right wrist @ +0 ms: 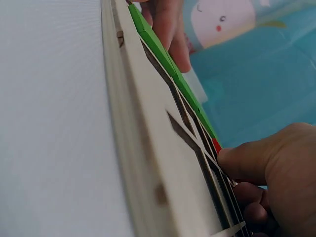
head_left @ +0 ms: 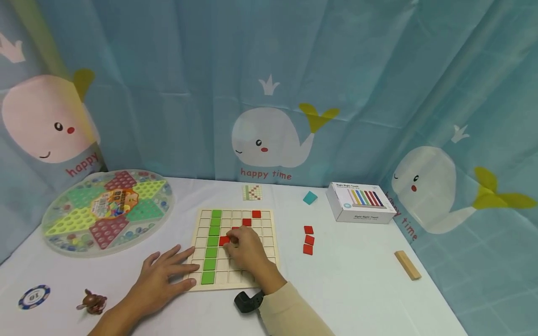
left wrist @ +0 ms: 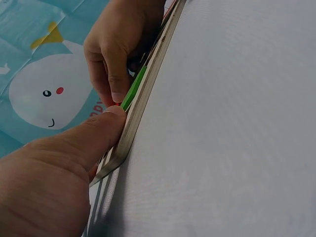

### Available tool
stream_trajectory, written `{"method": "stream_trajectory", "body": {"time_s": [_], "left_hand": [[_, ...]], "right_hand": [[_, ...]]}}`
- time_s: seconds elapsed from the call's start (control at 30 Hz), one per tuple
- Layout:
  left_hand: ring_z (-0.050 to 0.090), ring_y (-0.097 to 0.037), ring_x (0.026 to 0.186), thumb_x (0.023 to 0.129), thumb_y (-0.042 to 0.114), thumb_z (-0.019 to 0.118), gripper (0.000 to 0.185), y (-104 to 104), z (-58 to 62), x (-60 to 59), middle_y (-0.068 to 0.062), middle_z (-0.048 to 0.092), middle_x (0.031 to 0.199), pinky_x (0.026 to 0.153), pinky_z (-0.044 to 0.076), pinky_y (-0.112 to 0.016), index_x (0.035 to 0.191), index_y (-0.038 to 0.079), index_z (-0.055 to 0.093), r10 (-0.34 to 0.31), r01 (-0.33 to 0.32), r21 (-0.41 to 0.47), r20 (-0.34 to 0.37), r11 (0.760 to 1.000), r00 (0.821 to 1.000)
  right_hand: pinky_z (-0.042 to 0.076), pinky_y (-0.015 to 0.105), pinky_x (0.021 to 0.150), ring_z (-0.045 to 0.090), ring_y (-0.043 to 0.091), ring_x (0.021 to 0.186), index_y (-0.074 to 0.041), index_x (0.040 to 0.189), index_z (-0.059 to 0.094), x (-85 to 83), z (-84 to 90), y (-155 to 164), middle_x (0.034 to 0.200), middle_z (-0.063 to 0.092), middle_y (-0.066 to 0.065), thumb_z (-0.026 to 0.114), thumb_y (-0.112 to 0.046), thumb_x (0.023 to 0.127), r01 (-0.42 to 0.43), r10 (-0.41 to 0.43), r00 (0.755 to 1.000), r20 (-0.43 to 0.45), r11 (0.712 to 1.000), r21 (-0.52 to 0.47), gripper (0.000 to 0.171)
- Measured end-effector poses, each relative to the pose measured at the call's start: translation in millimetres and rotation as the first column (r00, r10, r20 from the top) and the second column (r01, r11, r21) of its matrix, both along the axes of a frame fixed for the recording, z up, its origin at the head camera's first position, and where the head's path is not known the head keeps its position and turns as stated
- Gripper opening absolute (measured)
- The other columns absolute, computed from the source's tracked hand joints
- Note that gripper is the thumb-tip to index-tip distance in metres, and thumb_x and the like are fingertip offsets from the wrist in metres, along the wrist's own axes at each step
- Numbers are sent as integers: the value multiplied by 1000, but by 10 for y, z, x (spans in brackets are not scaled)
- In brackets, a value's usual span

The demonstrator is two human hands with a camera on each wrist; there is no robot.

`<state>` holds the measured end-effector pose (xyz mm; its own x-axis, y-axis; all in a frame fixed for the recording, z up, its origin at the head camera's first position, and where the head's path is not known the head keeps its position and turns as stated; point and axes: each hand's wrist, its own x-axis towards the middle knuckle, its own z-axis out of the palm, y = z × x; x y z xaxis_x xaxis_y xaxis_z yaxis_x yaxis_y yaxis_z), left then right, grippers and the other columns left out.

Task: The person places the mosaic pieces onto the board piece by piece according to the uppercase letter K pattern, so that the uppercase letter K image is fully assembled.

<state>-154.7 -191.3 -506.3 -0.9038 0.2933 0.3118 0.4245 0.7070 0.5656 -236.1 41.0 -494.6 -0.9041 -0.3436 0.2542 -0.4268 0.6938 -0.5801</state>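
Our right hand (head_left: 245,247) pinches a red tile (head_left: 224,241) over the board (head_left: 269,219) on the worktop; our left hand (head_left: 168,273), fingers spread, steadies its edge. A careless nudge could dislodge the green tiles (head_left: 211,242).

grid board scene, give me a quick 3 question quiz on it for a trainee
1. True or false: the left hand rests flat at the left edge of the wooden grid board.
2. What colour is the tile under the right hand fingertips? A) green B) red C) blue
3. How many loose red tiles lie on the table to the right of the board?

Key
1. True: its fingers lie straight against the board's edge.
2. B: a red tile, beside the green column.
3. Three, in a short row.
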Motion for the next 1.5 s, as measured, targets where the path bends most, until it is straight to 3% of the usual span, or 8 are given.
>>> {"method": "stream_trajectory", "body": {"time_s": [0.2, 0.33, 0.43, 0.67, 0.93, 1.17, 1.33, 1.5], "left_hand": [[38, -42, 129, 78, 43, 77, 33, -6, 12, 11, -5, 57, 134, 97, 15, -67, 104, 23, 76, -1, 1, 1, -16, 1000, 1000], [37, -42, 131, 78, 44, 77, 34, -13, 12, 22, -4, 56, 135, 98, 14, -67, 105, 23, 76, 0, 0, -1, 9, 1000, 1000], [36, -42, 131, 78, 45, 76, 34, -13, 8, 28, -4, 56, 136, 98, 14, -67, 105, 24, 76, 3, -3, -2, 21, 1000, 1000], [37, -42, 131, 80, 44, 76, 33, 22, 16, 7, -3, 56, 136, 98, 14, -66, 106, 24, 76, 2, -2, 6, 4, 1000, 1000], [37, -39, 132, 80, 44, 76, 33, 63, 27, -12, -2, 56, 136, 100, 13, -65, 106, 25, 76, -9, 9, -2, 7, 1000, 1000], [37, -40, 132, 80, 45, 75, 33, 58, 19, -6, -3, 56, 136, 99, 13, -66, 105, 24, 76, -9, 10, -3, 26, 1000, 1000], [37, -40, 132, 79, 46, 75, 34, 37, 40, 5, -3, 56, 136, 100, 13, -65, 105, 24, 76, 2, -1, -18, 31, 1000, 1000], [36, -40, 132, 79, 45, 76, 33, 13, 49, 13, -3, 56, 136, 100, 13, -65, 105, 23, 77, 9, -8, -22, 34, 1000, 999]], "right_hand": [[43, 21, 69, 48, 7, 79, -6, 109, 72, 14, 23, -6, 83, 54, -10, 72, -16, 86, -8, 8, 1000, -10, 1000, 30, 25], [47, 22, 73, 53, 8, 84, -5, 114, 70, 29, 124, 50, 93, 61, -4, 71, -17, 88, -53, 55, 998, 37, 997, -61, 29], [49, 26, 73, 58, 14, 87, -6, 116, 69, 76, 345, 142, 100, 65, 2, 70, -18, 89, -89, 96, 994, 43, 986, -144, 30], [51, 35, 72, 58, 19, 89, -11, 114, 70, 238, 971, 517, 99, 64, -5, 70, -19, 89, -114, 96, 991, -93, 971, -210, 27], [49, 40, 68, 57, 17, 85, -12, 110, 71, 361, 1208, 1211, 99, 65, -7, 75, -14, 85, -40, -9, 970, -244, 980, -195, 26], [50, 42, 71, 55, 16, 85, -12, 109, 72, 315, 1086, 1680, 99, 65, -7, 74, -12, 85, 32, -70, 975, -211, 983, -180, 24], [49, 37, 71, 55, 17, 83, -10, 107, 72, 169, 793, 1913, 95, 65, -1, 71, -15, 88, 144, -172, 975, -137, 970, -196, 20], [47, 36, 73, 54, 21, 85, -7, 107, 71, -28, 471, 1996, 94, 64, 5, 69, -14, 88, 299, -314, 948, -51, 934, -197, 20]]}}
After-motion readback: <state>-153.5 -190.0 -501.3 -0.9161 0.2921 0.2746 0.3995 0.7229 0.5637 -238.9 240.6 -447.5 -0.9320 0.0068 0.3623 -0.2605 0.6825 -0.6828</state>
